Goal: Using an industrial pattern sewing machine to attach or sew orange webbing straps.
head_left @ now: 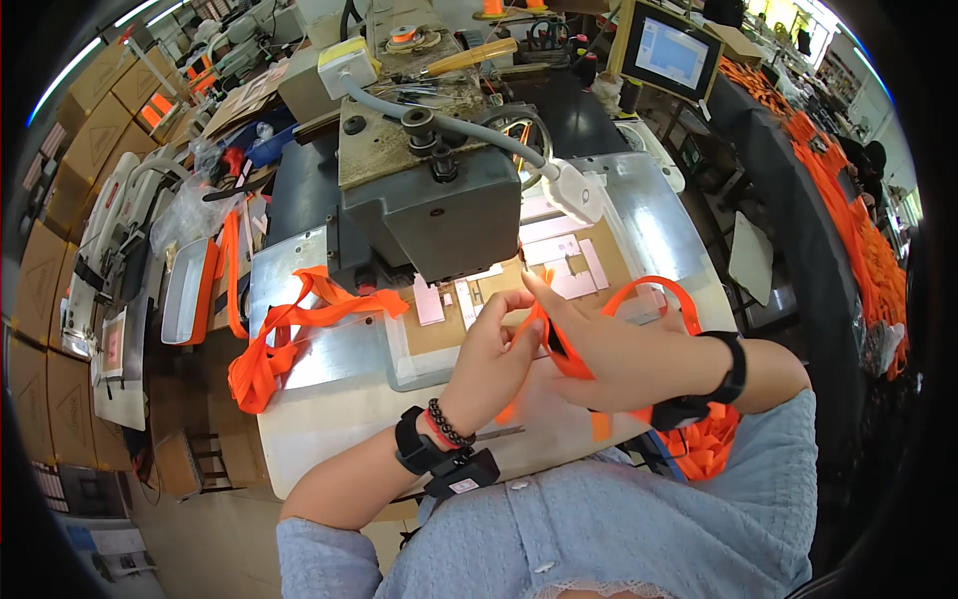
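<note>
An orange webbing strap (pixel 572 361) runs between my two hands in front of the sewing machine head (pixel 435 222). My left hand (pixel 493 357) is closed on it, thumb and fingers pinched together. Close against it, my right hand (pixel 597 344) also grips the strap, though its palm and part of its fingers are hidden. A loop of the strap arches up behind my right hand. Beneath the machine head lies a tan template board (pixel 423 337) with pale pink pieces, just beyond my fingertips. To the left, a loose bundle of orange strap (pixel 267 361) lies on the metal plate.
An orange-rimmed white tray (pixel 184 299) stands on the left, near a blue bin (pixel 271 146). A control screen (pixel 667 52) is at the back right. More orange strap (pixel 707 447) is heaped below my right forearm, and a long pile (pixel 833 200) covers the dark surface at far right.
</note>
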Demonstrator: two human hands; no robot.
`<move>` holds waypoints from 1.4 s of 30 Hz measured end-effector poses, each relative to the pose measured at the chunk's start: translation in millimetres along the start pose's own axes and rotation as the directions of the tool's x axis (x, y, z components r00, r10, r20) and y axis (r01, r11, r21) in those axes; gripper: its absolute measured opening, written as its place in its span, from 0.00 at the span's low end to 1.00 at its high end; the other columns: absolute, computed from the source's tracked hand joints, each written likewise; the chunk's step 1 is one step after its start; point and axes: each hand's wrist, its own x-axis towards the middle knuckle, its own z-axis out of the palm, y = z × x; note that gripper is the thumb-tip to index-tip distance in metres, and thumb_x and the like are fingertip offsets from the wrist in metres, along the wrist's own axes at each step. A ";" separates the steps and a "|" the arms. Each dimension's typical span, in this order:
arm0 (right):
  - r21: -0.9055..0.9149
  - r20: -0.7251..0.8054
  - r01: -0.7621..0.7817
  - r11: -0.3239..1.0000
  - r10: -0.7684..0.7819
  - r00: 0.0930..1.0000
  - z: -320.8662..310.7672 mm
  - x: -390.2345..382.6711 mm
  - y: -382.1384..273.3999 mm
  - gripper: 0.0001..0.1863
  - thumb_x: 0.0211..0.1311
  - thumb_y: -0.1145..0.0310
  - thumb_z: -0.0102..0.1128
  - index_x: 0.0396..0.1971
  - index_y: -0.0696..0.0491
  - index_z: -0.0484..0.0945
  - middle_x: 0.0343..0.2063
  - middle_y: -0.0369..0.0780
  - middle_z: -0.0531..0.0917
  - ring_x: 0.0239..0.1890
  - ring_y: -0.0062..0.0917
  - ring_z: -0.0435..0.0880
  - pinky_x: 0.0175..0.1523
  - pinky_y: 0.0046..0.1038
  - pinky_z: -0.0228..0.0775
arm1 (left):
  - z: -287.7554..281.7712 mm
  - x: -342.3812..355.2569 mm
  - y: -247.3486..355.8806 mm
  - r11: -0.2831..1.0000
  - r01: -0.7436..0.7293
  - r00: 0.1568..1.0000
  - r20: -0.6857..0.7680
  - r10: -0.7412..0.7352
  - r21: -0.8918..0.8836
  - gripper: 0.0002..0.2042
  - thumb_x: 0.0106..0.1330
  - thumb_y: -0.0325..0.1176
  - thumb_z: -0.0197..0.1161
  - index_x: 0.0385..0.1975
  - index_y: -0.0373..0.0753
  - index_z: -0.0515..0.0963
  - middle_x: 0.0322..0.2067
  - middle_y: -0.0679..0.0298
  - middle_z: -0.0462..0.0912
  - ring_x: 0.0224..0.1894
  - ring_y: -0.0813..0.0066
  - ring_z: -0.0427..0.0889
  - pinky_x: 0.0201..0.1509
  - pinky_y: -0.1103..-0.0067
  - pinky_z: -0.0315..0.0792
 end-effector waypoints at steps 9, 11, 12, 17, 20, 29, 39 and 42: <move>-0.479 -0.342 0.284 0.831 -0.474 0.811 -58.7 -22.8 -13.3 0.13 0.55 0.73 0.66 0.41 0.54 0.80 0.29 0.40 0.74 0.28 0.35 0.76 0.32 0.34 0.70 | 11.0 -2.8 19.1 0.976 -0.210 0.956 0.195 0.218 -0.061 0.13 0.75 0.24 0.52 0.57 0.33 0.70 0.50 0.60 0.80 0.47 0.81 0.81 0.50 0.85 0.75; -0.473 -0.349 0.286 0.833 -0.475 0.808 -70.5 -28.4 -37.6 0.08 0.53 0.74 0.66 0.33 0.55 0.78 0.27 0.40 0.74 0.28 0.34 0.77 0.32 0.32 0.70 | 15.9 -7.2 28.5 0.929 -0.182 0.938 0.227 0.262 -0.322 0.16 0.74 0.24 0.53 0.60 0.33 0.68 0.53 0.59 0.78 0.52 0.78 0.79 0.55 0.82 0.73; -0.472 -0.368 0.266 0.840 -0.463 0.806 -75.3 -31.3 -47.9 0.07 0.53 0.75 0.66 0.31 0.56 0.78 0.27 0.41 0.75 0.28 0.34 0.77 0.33 0.32 0.70 | 18.4 -9.0 39.5 0.872 -0.105 0.930 0.264 0.256 -0.478 0.19 0.74 0.24 0.54 0.63 0.33 0.66 0.55 0.59 0.77 0.54 0.76 0.78 0.57 0.81 0.72; -0.479 -0.596 0.038 0.877 -0.356 0.719 -119.3 -33.5 -81.9 0.05 0.57 0.79 0.62 0.32 0.59 0.76 0.26 0.38 0.79 0.27 0.18 0.79 0.33 0.19 0.72 | 7.8 -53.4 87.4 0.975 -0.021 0.888 0.443 0.121 -0.223 0.28 0.67 0.27 0.63 0.66 0.32 0.64 0.56 0.62 0.75 0.55 0.72 0.75 0.60 0.75 0.70; -0.138 -0.868 -0.083 0.987 -0.080 0.489 -139.9 -45.8 -96.8 0.04 0.65 0.74 0.59 0.31 0.58 0.74 0.28 0.39 0.83 0.20 0.13 0.79 0.25 0.14 0.72 | -25.5 -76.4 92.5 0.984 -0.147 0.883 0.460 0.086 0.098 0.25 0.60 0.25 0.64 0.60 0.30 0.72 0.35 0.69 0.78 0.37 0.83 0.76 0.45 0.81 0.71; 0.432 -0.512 0.051 0.900 0.199 0.836 -134.7 -106.3 -15.9 0.05 0.61 0.71 0.60 0.27 0.55 0.76 0.24 0.35 0.82 0.24 0.13 0.82 0.28 0.17 0.74 | -175.8 -198.5 131.7 0.769 -0.138 0.922 -0.202 0.330 0.624 0.23 0.54 0.16 0.57 0.53 0.29 0.76 0.32 0.68 0.73 0.34 0.84 0.73 0.42 0.85 0.68; 0.594 -0.269 -0.017 0.805 0.218 0.938 -54.2 -54.8 31.5 0.07 0.67 0.71 0.65 0.37 0.60 0.82 0.32 0.36 0.85 0.34 0.18 0.84 0.42 0.20 0.75 | -172.0 -123.8 86.3 0.430 -0.185 0.982 0.149 0.117 0.884 0.15 0.56 0.18 0.57 0.38 0.40 0.88 0.52 0.60 0.79 0.57 0.59 0.76 0.63 0.69 0.68; 0.318 -0.346 -0.085 0.944 0.198 0.917 -49.7 -61.9 61.9 0.09 0.65 0.71 0.67 0.39 0.61 0.83 0.28 0.36 0.84 0.30 0.18 0.81 0.41 0.21 0.74 | -135.1 -92.3 49.1 0.199 -0.204 0.968 0.167 0.185 0.959 0.15 0.56 0.20 0.57 0.38 0.44 0.86 0.50 0.63 0.81 0.60 0.63 0.75 0.72 0.59 0.50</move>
